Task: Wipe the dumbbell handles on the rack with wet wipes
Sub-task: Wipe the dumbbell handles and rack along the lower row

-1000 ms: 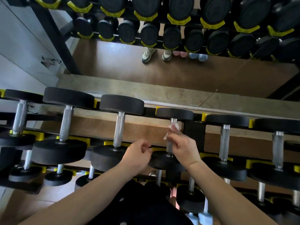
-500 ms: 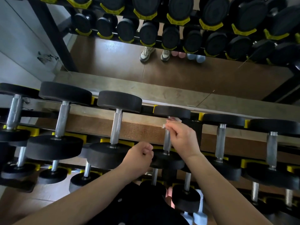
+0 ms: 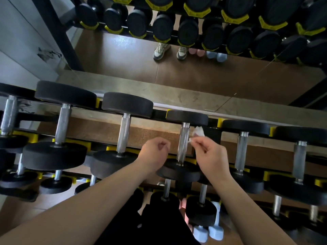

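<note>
Dumbbell handle: knurled steel, mid-row on the rack's top tier, bare between both hands.
Wet wipe: just right of the handle, not touching it — probably being refolded.
Right hand: fingertips pinch the wipe.
Left hand: curled, holding nothing.

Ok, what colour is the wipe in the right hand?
White, seen best in the head view: the wipe pinched by the right hand.

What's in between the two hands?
The head view shows a dumbbell handle between the left hand and right hand, which pinches a wipe.
</note>
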### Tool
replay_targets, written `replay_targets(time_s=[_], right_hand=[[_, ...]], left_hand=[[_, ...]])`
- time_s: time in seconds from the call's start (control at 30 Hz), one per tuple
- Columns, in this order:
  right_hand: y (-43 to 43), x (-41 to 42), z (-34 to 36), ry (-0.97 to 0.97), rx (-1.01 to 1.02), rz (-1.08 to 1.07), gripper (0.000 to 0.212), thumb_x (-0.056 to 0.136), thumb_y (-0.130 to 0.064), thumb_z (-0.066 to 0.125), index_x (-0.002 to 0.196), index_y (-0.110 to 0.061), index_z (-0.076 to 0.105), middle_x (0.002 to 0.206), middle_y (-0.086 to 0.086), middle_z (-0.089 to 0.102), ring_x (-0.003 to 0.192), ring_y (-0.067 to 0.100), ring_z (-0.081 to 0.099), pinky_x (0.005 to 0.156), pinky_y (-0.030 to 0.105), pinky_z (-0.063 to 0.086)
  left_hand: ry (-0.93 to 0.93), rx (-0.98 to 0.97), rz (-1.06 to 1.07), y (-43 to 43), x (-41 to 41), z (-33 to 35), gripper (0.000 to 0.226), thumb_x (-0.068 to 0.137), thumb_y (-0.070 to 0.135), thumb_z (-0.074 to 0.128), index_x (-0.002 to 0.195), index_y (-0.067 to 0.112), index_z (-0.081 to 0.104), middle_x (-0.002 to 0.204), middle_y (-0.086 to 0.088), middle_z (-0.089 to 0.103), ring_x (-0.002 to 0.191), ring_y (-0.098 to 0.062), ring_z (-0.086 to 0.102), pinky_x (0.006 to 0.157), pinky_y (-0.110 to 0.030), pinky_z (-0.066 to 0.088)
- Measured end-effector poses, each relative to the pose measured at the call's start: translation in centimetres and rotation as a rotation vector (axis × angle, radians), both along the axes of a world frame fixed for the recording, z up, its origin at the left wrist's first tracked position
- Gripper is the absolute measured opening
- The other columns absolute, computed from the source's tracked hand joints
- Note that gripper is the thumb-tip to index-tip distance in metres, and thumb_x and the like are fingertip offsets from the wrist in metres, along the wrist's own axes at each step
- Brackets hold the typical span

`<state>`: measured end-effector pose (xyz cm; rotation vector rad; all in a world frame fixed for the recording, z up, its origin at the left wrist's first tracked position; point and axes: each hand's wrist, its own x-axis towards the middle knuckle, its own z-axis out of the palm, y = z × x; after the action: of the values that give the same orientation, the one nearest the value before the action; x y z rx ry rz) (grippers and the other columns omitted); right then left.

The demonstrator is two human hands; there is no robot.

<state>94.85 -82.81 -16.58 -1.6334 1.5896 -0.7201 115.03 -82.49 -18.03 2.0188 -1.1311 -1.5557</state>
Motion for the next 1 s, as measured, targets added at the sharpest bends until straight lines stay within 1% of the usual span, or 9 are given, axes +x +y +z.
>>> replay_targets(time_s=[0.07,0.13,0.23,0.4,0.5,0.63,0.8,0.93,1.0], right_hand=[[-0.7,0.8,-0.2,0.01,-0.159,-0.042,0.021,0.097,-0.011,0.069,0.115,-0.018,0.075,0.115,-0.01,0.073,0.1,-0.008,0.068,0.085,0.011,0.053],[-0.8,1.5,-1.6,0.064,-0.175,0.014,0.02,0.096,-0.009,0.069,0.115,-0.012,0.076,0.12,-0.008,0.071,0.112,-0.003,0.066,0.096,0.018,0.054],[0.1,1.6,-4.2,0.123,-0.062,0.079,0.013,0.096,-0.008,0.069,0.105,-0.015,0.076,0.1,-0.008,0.075,0.089,0.004,0.07,0.081,0.03,0.06],[-0.1,1.0,-4.5,0.102,0.027,0.059,0.013,0.097,-0.012,0.069,0.106,-0.017,0.077,0.091,-0.01,0.075,0.078,0.003,0.069,0.071,0.016,0.055],[-0.4,0.8,-4.4,0.092,0.035,0.066,0.013,0.097,-0.012,0.07,0.107,-0.017,0.077,0.092,-0.01,0.076,0.079,0.002,0.07,0.071,0.016,0.055],[-0.3,1.0,-4.5,0.06,0.045,0.047,0.015,0.095,-0.009,0.071,0.107,-0.016,0.079,0.108,-0.012,0.076,0.1,-0.002,0.071,0.087,0.017,0.057],[0.0,1.3,-4.1,0.032,0.088,0.014,0.019,0.096,-0.007,0.07,0.108,-0.017,0.079,0.104,-0.01,0.076,0.094,-0.002,0.069,0.082,0.017,0.057],[0.2,1.5,-4.0,0.017,0.055,0.019,0.017,0.097,-0.007,0.068,0.111,-0.013,0.076,0.12,-0.012,0.071,0.102,-0.002,0.069,0.085,0.015,0.056],[0.5,1.7,-3.9,0.004,0.036,-0.012,0.016,0.098,-0.008,0.067,0.111,-0.013,0.075,0.116,-0.012,0.071,0.098,-0.001,0.07,0.081,0.014,0.056]], left_hand=[[0.014,-0.009,0.022,-1.4,-0.7,-0.7,0.011,0.102,0.029,0.061,0.106,0.031,0.071,0.101,0.011,0.071,0.1,-0.007,0.066,0.082,-0.025,0.053],[0.047,-0.004,0.084,-2.7,-1.6,-1.4,0.011,0.101,0.028,0.063,0.1,0.031,0.073,0.096,0.009,0.074,0.094,-0.012,0.071,0.085,-0.035,0.06],[0.131,0.03,0.196,-4.0,-2.7,-2.3,0.015,0.101,0.021,0.063,0.104,0.02,0.077,0.096,-0.001,0.076,0.086,-0.016,0.074,0.077,-0.035,0.065],[0.187,0.029,0.221,-4.1,-3.3,-2.9,0.014,0.1,0.019,0.065,0.093,0.02,0.077,0.087,-0.004,0.076,0.08,-0.018,0.073,0.069,-0.031,0.064],[0.175,0.036,0.264,-4.1,-3.4,-3.4,0.011,0.097,0.022,0.07,0.09,0.022,0.078,0.083,0.002,0.077,0.083,-0.018,0.075,0.075,-0.036,0.065],[0.093,0.02,0.339,-3.6,-4.3,-3.3,0.017,0.099,0.023,0.067,0.084,0.026,0.075,0.082,0.008,0.074,0.08,-0.01,0.071,0.066,-0.022,0.055],[-0.127,-0.061,0.111,-3.7,-5.3,-2.9,0.012,0.106,0.018,0.049,0.103,0.018,0.06,0.095,0.005,0.061,0.086,-0.013,0.058,0.073,-0.026,0.043],[-0.141,0.029,0.084,-3.1,-3.7,-3.3,0.024,0.109,0.023,0.04,0.123,0.01,0.055,0.106,-0.009,0.066,0.091,-0.022,0.064,0.075,-0.035,0.052],[-0.131,0.06,0.059,-2.5,-2.3,-3.4,0.03,0.11,0.026,0.036,0.129,0.01,0.052,0.11,-0.013,0.064,0.094,-0.024,0.065,0.075,-0.037,0.054]])
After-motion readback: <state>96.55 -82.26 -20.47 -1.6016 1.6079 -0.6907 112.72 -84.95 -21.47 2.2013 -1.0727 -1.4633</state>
